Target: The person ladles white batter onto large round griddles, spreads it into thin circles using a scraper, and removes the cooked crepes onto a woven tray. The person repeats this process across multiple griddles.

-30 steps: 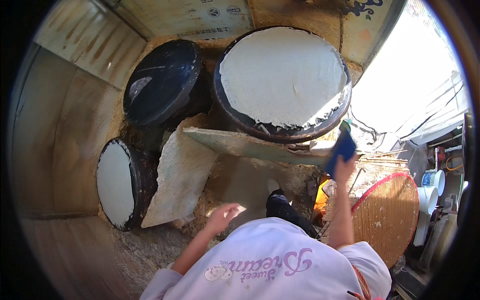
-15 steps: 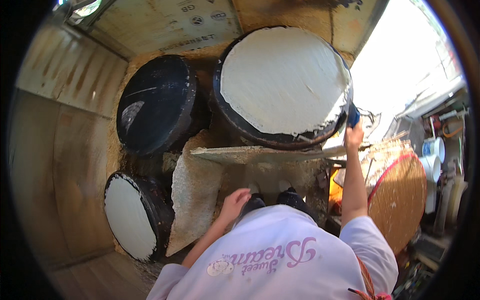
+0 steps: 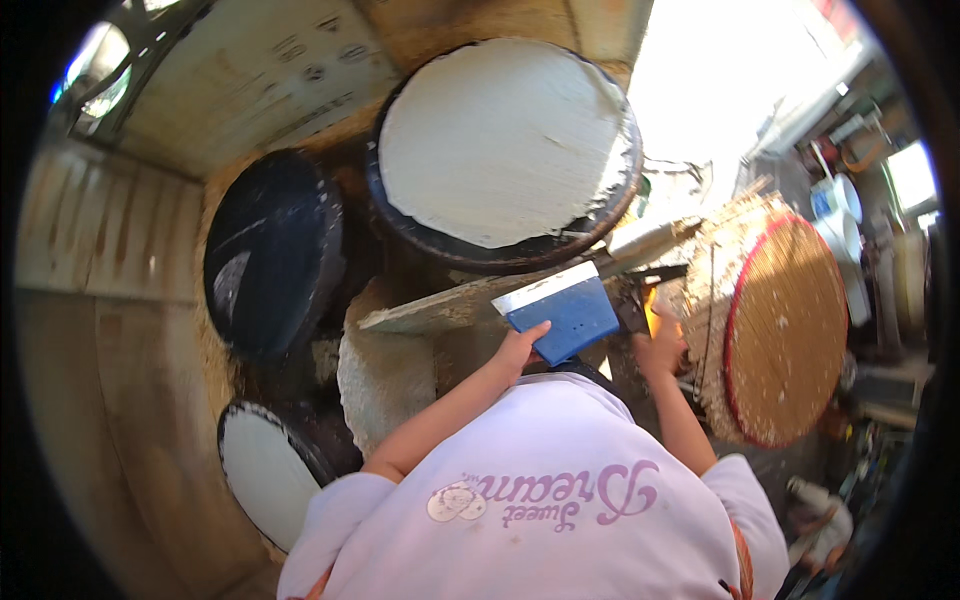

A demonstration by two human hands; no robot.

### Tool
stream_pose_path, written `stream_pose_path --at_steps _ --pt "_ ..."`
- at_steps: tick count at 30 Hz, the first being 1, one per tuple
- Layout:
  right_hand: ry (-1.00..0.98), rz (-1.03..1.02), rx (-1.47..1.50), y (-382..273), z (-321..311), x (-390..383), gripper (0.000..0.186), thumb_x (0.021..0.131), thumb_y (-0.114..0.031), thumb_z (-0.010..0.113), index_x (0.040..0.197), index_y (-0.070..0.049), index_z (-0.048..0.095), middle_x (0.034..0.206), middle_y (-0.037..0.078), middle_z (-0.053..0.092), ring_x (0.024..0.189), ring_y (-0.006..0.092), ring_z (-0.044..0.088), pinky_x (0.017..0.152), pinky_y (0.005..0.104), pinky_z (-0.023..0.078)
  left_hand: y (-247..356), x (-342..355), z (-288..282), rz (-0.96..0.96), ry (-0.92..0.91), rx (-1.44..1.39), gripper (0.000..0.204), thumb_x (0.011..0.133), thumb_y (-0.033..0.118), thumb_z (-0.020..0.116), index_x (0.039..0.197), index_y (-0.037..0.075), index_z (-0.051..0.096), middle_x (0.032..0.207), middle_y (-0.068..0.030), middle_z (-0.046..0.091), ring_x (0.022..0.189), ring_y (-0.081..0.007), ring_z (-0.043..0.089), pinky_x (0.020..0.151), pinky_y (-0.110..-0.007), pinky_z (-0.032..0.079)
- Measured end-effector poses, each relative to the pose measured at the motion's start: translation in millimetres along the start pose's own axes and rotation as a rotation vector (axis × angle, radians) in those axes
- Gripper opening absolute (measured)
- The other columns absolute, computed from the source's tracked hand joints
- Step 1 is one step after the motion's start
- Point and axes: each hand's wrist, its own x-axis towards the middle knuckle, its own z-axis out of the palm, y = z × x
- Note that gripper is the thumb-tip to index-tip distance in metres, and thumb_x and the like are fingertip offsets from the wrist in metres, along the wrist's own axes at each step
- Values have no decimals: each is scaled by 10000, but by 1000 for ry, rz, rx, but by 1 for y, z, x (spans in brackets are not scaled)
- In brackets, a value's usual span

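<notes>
Here, left hand [image 3: 522, 348] grips blue scraper [image 3: 568, 318] (edge [image 3: 545, 287] facing white disc [image 3: 500, 140]); right hand [image 3: 660, 347]: grip unclear.

Toward 10 o'clock a round, bright opening [image 3: 105, 70] shows above a streaked wall board [image 3: 110, 220], with a pale panel [image 3: 250, 75] bearing dark printed marks at half past ten. A brown wall [image 3: 60, 390] fills half past eight. At half past one, a glaring white area [image 3: 725, 70] hides detail. Near half past two, white buckets [image 3: 838, 247] stand close together, beneath an orange loop [image 3: 865, 150] and beside a bright window [image 3: 912, 175].
</notes>
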Motion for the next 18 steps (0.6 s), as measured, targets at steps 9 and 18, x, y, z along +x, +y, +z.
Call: stream_pose_path --at_steps 9,18 --pt "-304 172 -397 202 -18 -74 462 821 -163 457 1264 -74 359 1111 209 533 964 378 538 820 439 424 8 -40 -40 183 251 -60 439 811 248 590 1182 67 442 1105 -73 528 964 -198 538 792 -341 458" --pt "-62 392 -309 127 -18 -37 410 707 -30 564 1109 -34 482 991 199 564 886 375 551 742 423 439 -39 -70 -76 261 345 -581 423 817 189 581 1180 43 421 1102 -106 520 969 -233 548 817 -383 468"
